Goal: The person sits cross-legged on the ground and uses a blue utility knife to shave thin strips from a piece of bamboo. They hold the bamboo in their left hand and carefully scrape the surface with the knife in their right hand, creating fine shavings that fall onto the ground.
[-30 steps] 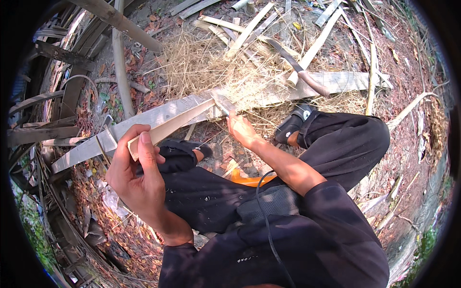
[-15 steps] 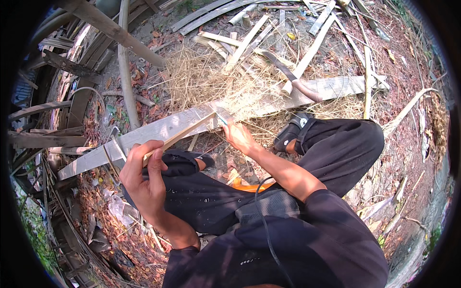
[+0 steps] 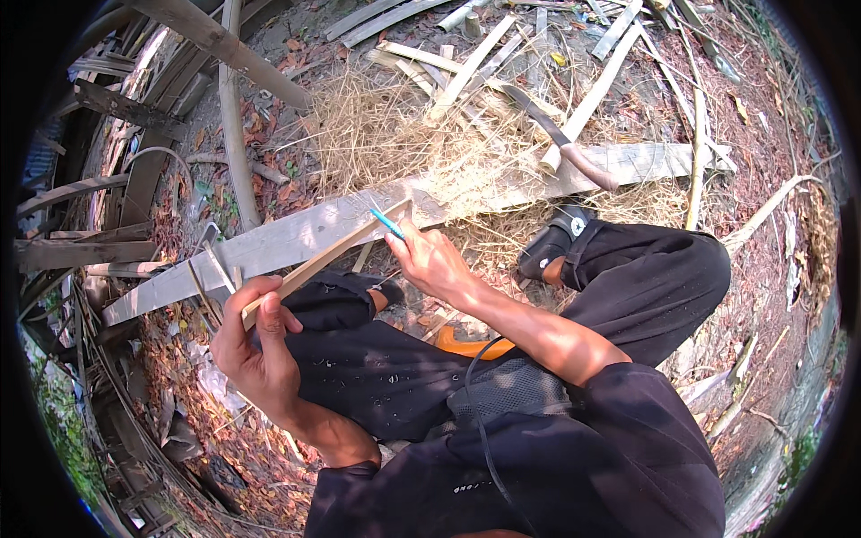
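My left hand is closed around the near end of a thin bamboo strip, which slants up and to the right above a long wooden plank. At the strip's far end, my right hand is closed on a slim blue pen-like tool. The blue tool points up and left across the strip near its tip. Whether its tip touches the strip I cannot tell. On the plank's right part lies a machete with a brown wooden handle.
Pale shavings are heaped over and behind the plank. Split bamboo slats lie at the back. Poles and stacked wood crowd the left side. An orange object shows between my legs, and a black cable crosses my lap.
My right hand has moved slightly left, and more of the blue tool shows, now lying across the strip. My left hand has dropped a little, still holding the strip. The whole view has shifted slightly.
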{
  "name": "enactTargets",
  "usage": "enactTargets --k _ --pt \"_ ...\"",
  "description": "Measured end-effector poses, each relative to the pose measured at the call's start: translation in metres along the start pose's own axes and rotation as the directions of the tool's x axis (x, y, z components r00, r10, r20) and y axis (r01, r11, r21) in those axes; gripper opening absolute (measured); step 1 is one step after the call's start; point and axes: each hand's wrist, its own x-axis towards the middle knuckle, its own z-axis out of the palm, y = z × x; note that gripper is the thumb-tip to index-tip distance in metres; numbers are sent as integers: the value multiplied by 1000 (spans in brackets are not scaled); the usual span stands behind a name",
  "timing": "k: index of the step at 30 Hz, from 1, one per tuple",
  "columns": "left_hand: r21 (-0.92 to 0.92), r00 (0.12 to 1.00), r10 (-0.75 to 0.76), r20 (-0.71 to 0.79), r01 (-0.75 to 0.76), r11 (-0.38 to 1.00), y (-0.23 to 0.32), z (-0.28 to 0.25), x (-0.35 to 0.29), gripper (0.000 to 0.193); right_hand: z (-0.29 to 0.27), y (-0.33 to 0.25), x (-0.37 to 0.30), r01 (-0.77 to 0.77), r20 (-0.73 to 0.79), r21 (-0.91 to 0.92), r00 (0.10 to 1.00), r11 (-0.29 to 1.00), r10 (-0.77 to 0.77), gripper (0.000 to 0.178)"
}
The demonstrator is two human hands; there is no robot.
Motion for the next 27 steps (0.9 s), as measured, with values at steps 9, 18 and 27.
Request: enactTargets --k 9,18,27 --pt "29 995 79 66 -81 996 10 10 -8 19 -2 8 -10 -163 96 -105 980 981 173 28" --pt "-12 1000 -18 0 18 1000 11 9 -7 17 -8 13 -14 -100 94 -210 988 972 122 26" --pt "-59 1000 -15 -7 14 998 9 12 -6 17 4 68 -16 -109 -27 -245 994 963 105 31"
